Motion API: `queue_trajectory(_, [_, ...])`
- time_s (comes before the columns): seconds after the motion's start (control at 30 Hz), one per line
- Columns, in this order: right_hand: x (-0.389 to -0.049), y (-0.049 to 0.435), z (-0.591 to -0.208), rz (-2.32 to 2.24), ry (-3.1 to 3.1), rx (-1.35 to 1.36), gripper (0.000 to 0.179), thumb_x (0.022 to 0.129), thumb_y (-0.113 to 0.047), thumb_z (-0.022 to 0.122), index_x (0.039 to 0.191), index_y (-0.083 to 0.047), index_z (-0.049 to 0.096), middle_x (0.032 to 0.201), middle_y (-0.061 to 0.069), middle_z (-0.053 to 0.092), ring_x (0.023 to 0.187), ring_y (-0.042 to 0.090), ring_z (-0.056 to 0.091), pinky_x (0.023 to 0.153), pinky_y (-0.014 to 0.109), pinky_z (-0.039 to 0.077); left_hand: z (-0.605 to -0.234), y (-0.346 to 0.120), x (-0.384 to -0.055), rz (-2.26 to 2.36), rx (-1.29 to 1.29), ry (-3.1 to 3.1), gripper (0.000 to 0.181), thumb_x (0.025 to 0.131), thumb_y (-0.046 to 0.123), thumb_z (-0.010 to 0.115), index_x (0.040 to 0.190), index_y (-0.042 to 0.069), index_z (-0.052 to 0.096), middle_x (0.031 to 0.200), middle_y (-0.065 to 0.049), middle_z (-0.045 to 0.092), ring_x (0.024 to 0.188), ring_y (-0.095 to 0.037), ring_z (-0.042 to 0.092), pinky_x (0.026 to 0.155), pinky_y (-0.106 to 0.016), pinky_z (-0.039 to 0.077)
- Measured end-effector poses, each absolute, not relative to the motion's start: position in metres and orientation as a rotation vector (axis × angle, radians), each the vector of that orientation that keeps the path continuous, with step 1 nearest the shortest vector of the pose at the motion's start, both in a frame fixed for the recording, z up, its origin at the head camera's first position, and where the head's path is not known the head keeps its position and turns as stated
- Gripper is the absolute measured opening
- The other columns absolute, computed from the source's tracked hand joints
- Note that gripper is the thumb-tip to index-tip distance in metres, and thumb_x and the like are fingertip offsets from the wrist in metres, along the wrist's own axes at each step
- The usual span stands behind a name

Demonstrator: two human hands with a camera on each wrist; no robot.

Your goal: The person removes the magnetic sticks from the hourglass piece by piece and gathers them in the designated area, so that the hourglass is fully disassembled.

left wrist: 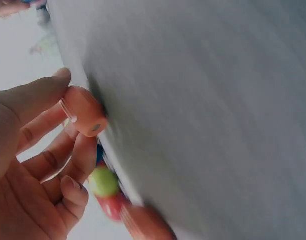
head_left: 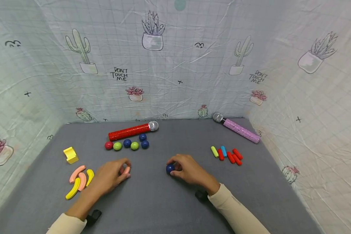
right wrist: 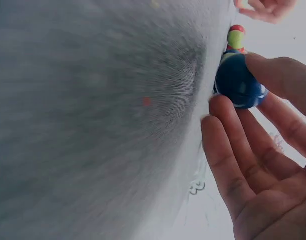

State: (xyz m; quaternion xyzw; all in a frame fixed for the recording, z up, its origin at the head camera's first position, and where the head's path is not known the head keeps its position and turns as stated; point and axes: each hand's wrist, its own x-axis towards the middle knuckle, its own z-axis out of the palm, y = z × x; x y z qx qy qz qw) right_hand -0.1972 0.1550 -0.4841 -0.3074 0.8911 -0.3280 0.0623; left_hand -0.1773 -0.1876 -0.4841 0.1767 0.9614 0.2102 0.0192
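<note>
My left hand [head_left: 109,177] pinches a salmon-pink curved piece [head_left: 127,170] between thumb and fingers, just over the grey table. In the left wrist view this piece [left wrist: 85,111] shows a blunt end with a small dark mark. My right hand [head_left: 190,169] holds a dark blue ball [head_left: 170,168] by thumb and fingertips, near the middle of the table. The right wrist view shows the glossy blue ball [right wrist: 239,80] under the thumb. Left of my left hand lie salmon-pink curved pieces [head_left: 77,174] and yellow curved pieces [head_left: 73,188], partly beside my forearm.
Several balls, among them a red one [head_left: 109,145] and a green one [head_left: 117,146], sit before a red glitter microphone [head_left: 129,131]. A pink glitter microphone [head_left: 241,130] lies back right. Short red sticks [head_left: 230,157] and others lie right; a yellow block [head_left: 71,155] stands left.
</note>
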Motion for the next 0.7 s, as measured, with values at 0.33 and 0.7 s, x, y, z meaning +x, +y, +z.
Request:
queue_trajectory(0.33, [-0.260,0.108,-0.486,-1.155,2.801,-0.749,0.032,0.091,-0.013,0.086,0.121,-0.011,0.077,0.116,0.004,0.078,0.094,0.016,0.074,0.082,0.027,0.059,-0.484,-0.217,-0.174,0.512,0.475,3.084,0.032,0.087,0.023,0.090,0.110,0.014,0.070,0.075,0.005,0.055,0.070,-0.013,0.051,0.059,-0.029,0.040])
queue_trajectory(0.7, [-0.311,0.058,-0.491,-1.089,2.860,-0.561,0.032,0.091,-0.010,0.084,0.122,-0.013,0.076,0.125,0.003,0.078,0.110,0.020,0.073,0.099,0.037,0.057,-0.485,-0.229,-0.170,0.394,0.496,3.171,0.034,0.081,0.023,0.094,0.103,0.012,0.071,0.085,-0.001,0.062,0.086,-0.024,0.059,0.068,-0.039,0.049])
